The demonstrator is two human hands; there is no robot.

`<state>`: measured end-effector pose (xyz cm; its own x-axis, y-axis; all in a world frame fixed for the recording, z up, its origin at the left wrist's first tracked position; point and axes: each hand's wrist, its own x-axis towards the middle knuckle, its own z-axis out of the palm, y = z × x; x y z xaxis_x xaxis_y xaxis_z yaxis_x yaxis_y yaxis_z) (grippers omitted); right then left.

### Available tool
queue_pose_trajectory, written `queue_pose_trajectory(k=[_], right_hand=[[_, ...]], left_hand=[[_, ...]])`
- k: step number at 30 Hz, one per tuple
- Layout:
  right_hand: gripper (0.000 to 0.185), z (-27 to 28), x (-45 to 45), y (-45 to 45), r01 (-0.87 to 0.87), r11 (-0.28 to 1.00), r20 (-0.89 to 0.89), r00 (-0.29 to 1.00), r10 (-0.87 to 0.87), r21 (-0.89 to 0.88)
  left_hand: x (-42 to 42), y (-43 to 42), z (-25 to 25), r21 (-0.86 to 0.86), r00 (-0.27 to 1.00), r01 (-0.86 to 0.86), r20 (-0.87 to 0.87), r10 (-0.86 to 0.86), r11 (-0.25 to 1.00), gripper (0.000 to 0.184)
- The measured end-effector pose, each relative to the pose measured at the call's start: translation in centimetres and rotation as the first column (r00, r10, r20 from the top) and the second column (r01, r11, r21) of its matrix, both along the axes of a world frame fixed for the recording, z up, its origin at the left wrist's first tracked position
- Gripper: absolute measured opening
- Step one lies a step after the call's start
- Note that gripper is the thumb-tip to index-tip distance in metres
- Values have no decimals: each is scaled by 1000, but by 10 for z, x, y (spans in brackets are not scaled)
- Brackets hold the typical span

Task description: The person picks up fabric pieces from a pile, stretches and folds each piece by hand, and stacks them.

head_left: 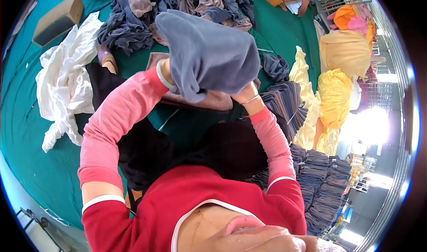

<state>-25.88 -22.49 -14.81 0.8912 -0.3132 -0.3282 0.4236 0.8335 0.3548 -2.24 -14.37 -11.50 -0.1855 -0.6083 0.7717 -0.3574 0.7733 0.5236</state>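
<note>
A grey-blue cloth (213, 51) is held up in front of me, spread between both hands and sagging at its lower left. My left hand (166, 69) reaches in under the cloth's left side; only its wrist end shows, the fingers being covered. At the lower right edge, my right hand (245, 94) is closed on the cloth, its fingertips hidden behind it. Below the raised cloth, a flat brownish-pink cloth (213, 100) lies in front of my lap.
Ahead is a heap of loose grey and brown cloths (178, 0). A cardboard box (58, 20) and white fabric (69, 78) lie left on the green sheet (22, 100). Folded grey stacks (320, 185) and yellow fabric (333, 98) are right. Another person's arm (304, 6) shows at the top.
</note>
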Motion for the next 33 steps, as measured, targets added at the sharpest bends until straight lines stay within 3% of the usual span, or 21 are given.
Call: queue_pose_trajectory(k=[1, 2, 4, 7, 9, 10, 12, 13, 14, 18, 20, 22, 23, 24, 26, 28, 30, 32, 33], right_hand=[[46, 5, 2, 1, -19, 899, 28, 999, 35, -438], [48, 10, 5, 2, 30, 627, 35, 999, -5, -779], [50, 37, 0, -6, -35, 628, -230, 945, -231, -777], [42, 70, -21, -19, 52, 483, -133, 931, -341, -874], [35, 68, -43, -37, 153, 419, -19, 925, -378, -895], [33, 71, -48, -39, 121, 338, -44, 895, -443, -933], [33, 70, -58, -46, 130, 254, -43, 815, -579, -959], [22, 85, -48, -34, 103, 262, -108, 726, -679, -960], [21, 90, -47, -31, 80, 201, -87, 707, -702, -976], [26, 92, -52, -28, -38, -31, 4, 570, -821, -999], [33, 90, -54, -28, -117, -133, 63, 472, -879, -984], [27, 91, -50, -24, -227, -209, 115, 367, -923, -951], [23, 91, -47, -23, -300, -226, 132, 301, -944, -927], [20, 91, -44, -22, -372, -237, 156, 233, -960, -898], [22, 91, -39, -28, -348, -189, 108, 238, -965, -918], [23, 88, -38, -38, -332, -89, -2, 264, -965, -939], [21, 72, -38, -57, -158, -29, -37, 398, -917, -987], [13, 60, -41, -74, -32, 33, -45, 494, -868, -999], [10, 62, -43, -77, 3, 59, -50, 503, -863, -998]], left_hand=[[4, 0, -1, -11, 1000, -13, -6, 13, 1000, 39], [13, 0, -4, -9, 999, -26, -25, 26, 1000, 39], [38, -9, -20, 101, 986, 7, -168, 10, 995, 37], [76, -25, -42, 317, 887, 158, -462, 6, 935, 33], [82, -26, -39, 299, 608, 532, -786, -111, 792, 33], [83, -23, -16, 128, 294, 771, -940, -171, 624, 34], [85, -17, 6, -116, -75, 892, -991, -111, 436, 38], [85, -15, 9, -118, -94, 886, -993, -76, 449, 39], [86, -13, 12, -120, -113, 880, -993, -42, 460, 41], [100, -7, 20, -1, 58, 795, -995, -77, 607, 43], [100, 0, 35, 132, 143, 772, -989, 33, 622, 34], [107, 1, 35, 216, 232, 699, -970, 69, 681, 28], [105, 1, 33, 404, 548, 431, -828, 122, 807, 25], [102, 3, 35, 517, 757, 65, -583, 295, 853, 23], [98, 1, 39, 537, 753, 69, -581, 309, 841, 23], [102, -10, 36, 516, 788, -166, -443, 428, 840, 22], [111, -35, 16, 407, 770, -440, -288, 569, 801, 21], [105, -53, 11, 317, 746, -300, -509, 428, 900, 21], [100, -52, 20, 350, 735, -168, -579, 354, 922, 20]])
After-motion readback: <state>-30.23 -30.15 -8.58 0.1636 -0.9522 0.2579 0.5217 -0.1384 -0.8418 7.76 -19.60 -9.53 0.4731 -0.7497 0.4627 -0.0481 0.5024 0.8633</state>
